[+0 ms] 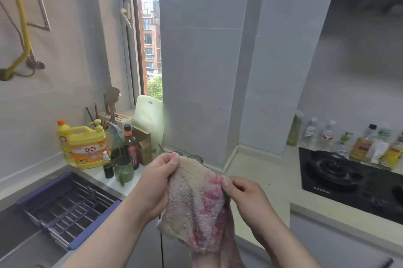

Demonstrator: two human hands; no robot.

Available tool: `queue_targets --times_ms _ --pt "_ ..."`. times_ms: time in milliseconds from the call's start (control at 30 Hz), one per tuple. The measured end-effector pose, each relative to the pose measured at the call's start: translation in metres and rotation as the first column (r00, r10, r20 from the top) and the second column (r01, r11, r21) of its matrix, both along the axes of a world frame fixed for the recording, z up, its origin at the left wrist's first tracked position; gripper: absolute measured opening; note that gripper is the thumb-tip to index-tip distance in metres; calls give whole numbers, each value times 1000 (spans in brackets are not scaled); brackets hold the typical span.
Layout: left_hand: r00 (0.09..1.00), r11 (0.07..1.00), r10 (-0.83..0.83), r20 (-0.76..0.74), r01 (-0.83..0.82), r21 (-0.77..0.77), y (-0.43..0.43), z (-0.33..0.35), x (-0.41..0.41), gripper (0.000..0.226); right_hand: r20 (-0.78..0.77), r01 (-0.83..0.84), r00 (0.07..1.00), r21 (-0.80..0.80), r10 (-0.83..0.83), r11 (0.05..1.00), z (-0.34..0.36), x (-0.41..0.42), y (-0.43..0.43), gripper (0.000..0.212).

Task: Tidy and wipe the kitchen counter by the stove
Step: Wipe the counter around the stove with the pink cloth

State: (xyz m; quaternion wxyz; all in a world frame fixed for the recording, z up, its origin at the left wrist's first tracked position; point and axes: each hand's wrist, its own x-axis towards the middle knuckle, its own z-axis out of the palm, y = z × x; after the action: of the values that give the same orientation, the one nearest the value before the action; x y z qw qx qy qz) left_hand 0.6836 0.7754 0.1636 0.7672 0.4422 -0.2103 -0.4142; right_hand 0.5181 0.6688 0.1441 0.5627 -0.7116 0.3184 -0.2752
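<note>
1. The cloth (196,200) hangs in the air left of the stove (349,180), out in front of the bench (261,171), spread between both hands and touching no surface.
2. The left hand (157,182) pinches its upper corner, fingers clamped on the edge. The right hand (248,198) pinches the opposite edge, thumb over curled fingers.
3. It looks like soft, limp, nubbly terry, probably light and easy to grip. Bunched in one palm, it should suit wiping.
4. Its lower end is cut off by the frame, and I cannot tell whether it is damp.
5. The bottles (366,147) behind the stove are blurred and their labels unreadable.
</note>
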Motion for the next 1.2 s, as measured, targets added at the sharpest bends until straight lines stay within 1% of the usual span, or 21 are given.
queue_targets --times_ms 133,200,267,300,367,500,567,633,733,800,867,933,1033,1100,1200 --pt "998 998 -64 4 64 0 -12 6 12 11 32 152 988 -26 -151 988 11 6 -4 30" --pt "995 995 -99 21 98 25 -20 8 21 11 3 229 973 -45 -229 972 15 10 -9 34" --pt "989 990 -135 54 132 58 -28 9 30 8 -24 288 957 -26 -289 957 15 14 -14 34" --pt "985 986 -155 79 149 75 -33 10 33 6 -11 309 951 4 -309 951 16 17 -14 33" --pt "974 978 -190 121 177 107 -42 12 39 3 52 322 945 33 -324 946 15 24 -13 30" --pt "937 943 -323 132 307 127 -54 19 52 9 180 319 934 -31 -309 947 26 33 -3 22" --pt "903 910 -405 144 382 161 -60 19 62 14 226 340 919 -37 -324 940 34 35 -1 26" --pt "875 886 -452 174 417 204 -67 15 72 20 250 337 914 -31 -319 941 44 36 1 33" --pt "852 861 -488 190 436 262 -77 6 80 22 212 297 934 -12 -288 955 61 40 1 38" --pt "832 840 -525 181 471 270 -83 -1 82 19 159 286 948 -52 -275 957 69 43 0 47" --pt "794 810 -576 193 524 263 -88 -8 83 18 104 334 941 -128 -322 934 70 46 0 51" --pt "750 781 -622 224 577 238 -91 -13 79 24 79 403 915 -198 -395 894 69 48 -1 47" --pt "669 712 -700 249 679 178 -93 -22 73 35 104 479 878 -210 -468 852 66 46 -2 41" --pt "608 665 -740 288 726 177 -95 -36 68 52 132 533 846 -209 -517 819 67 41 -3 39" --pt "539 608 -788 298 757 239 -97 -66 55 90 189 613 789 -189 -584 767 74 26 -6 43"
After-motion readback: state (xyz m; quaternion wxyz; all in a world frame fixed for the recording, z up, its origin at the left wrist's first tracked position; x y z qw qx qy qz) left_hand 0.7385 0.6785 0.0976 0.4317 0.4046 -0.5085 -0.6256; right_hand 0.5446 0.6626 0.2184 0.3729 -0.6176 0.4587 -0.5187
